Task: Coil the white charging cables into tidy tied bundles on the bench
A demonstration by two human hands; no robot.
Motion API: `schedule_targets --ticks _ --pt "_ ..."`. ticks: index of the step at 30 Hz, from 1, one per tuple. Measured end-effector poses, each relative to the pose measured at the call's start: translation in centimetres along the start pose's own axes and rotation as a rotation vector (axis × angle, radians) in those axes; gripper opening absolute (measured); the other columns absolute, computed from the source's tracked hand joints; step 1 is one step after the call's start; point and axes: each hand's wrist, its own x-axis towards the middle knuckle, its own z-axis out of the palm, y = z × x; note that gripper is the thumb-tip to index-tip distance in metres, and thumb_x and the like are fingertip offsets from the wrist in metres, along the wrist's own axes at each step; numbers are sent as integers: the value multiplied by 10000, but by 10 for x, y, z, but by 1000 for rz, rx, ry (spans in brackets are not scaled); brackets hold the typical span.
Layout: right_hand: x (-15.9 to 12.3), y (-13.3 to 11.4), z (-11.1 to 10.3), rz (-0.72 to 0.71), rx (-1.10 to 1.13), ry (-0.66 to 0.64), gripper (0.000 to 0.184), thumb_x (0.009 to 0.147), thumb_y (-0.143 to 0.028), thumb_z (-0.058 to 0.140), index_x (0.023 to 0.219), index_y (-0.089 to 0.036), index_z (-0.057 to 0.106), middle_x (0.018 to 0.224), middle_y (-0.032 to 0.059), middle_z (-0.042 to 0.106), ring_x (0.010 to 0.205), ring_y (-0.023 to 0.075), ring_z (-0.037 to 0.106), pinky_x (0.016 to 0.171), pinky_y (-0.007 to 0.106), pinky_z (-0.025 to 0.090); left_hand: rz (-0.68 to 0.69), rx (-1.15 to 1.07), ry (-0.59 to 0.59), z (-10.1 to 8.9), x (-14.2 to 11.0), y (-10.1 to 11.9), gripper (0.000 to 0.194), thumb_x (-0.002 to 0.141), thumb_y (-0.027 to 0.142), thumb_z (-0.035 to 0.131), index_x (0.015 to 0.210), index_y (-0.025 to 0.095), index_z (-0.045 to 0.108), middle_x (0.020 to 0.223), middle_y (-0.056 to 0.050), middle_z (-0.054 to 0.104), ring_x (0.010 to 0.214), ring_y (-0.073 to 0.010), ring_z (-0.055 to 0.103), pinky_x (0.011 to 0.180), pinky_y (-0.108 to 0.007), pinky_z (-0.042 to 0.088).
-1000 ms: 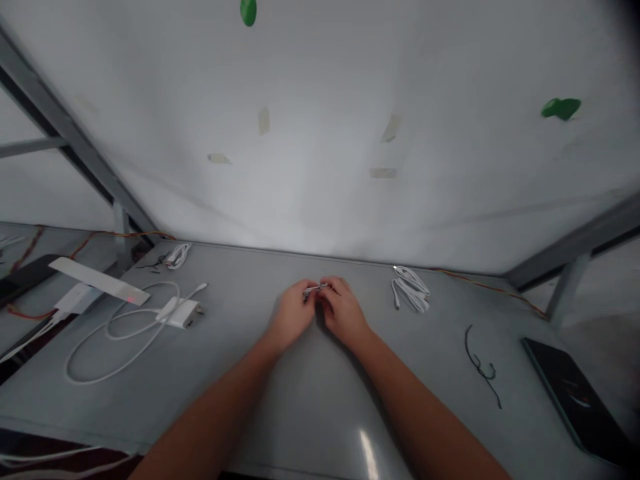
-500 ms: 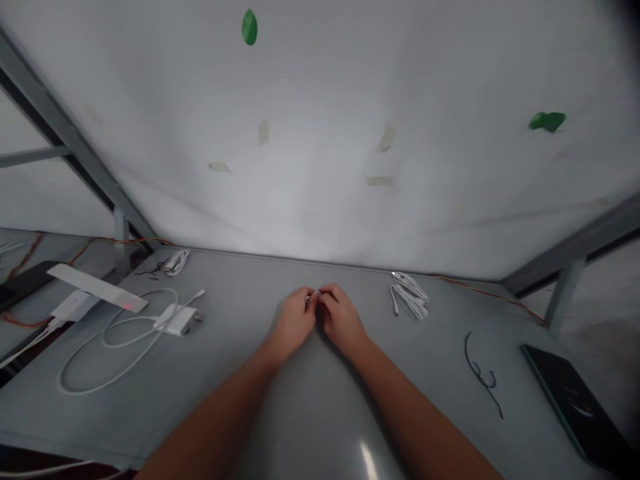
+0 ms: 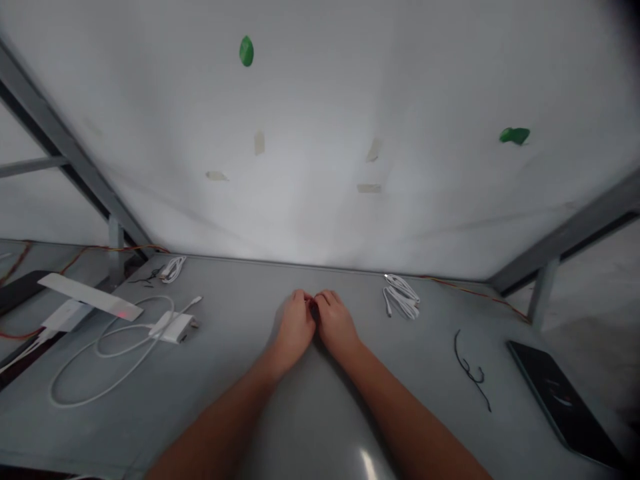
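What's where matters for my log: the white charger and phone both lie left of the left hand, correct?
Not quite: the head view shows the phone right of the right hand; the white charger does lie left of the left hand.

Dim light, glare on tabletop, upper-right vignetting

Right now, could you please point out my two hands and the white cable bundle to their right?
Left hand (image 3: 297,328): head view, back of hand.
Right hand (image 3: 338,327): head view, back of hand.
White cable bundle (image 3: 403,298): head view, middle strands.
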Motion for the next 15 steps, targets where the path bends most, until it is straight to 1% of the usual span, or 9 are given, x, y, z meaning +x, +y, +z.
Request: schedule_targets --ticks 5,8,10,11,13,15 --pt "4 -5 6 104 -34 -23 209 948 -13 514 905 -195 607 912 110 645 870 263 583 808 387 523 -48 74 26 2 -2 7 164 968 91 482 953 179 620 1028 -145 719 924 -228 672 852 -340 485" --pt "4 -4 7 147 34 -29 161 942 -43 507 939 -182 587 921 114 641 871 263 586 797 387 523 -74 8 63 1 -1 10 144 977 123 511 968 179 644 1042 -130 740 959 -219 689 876 -329 493" --pt "4 -1 5 146 106 -16 163 912 -48 505 958 -189 572 935 109 641 875 258 591 793 383 522 -123 -103 74 -1 2 9 104 969 183 573 925 188 667 990 -101 757 933 -211 698 854 -311 498" --pt "3 0 4 136 144 -7 175 897 -48 501 963 -197 564 942 104 641 880 254 595 794 377 520 -160 -176 68 -2 5 7 113 961 221 605 879 191 676 935 -85 759 893 -205 699 824 -300 499" --pt "3 3 1 103 214 9 184 894 -54 488 955 -216 549 940 89 637 889 244 604 803 363 516 -259 -355 35 -5 10 1 186 929 305 672 783 191 684 808 -54 742 771 -186 681 737 -280 488" --pt "3 4 -4 72 265 24 170 932 -75 468 928 -230 537 917 77 633 879 235 611 808 354 514 -371 -545 -22 -7 14 -7 245 852 380 769 736 180 688 711 -28 709 658 -161 635 652 -267 458"
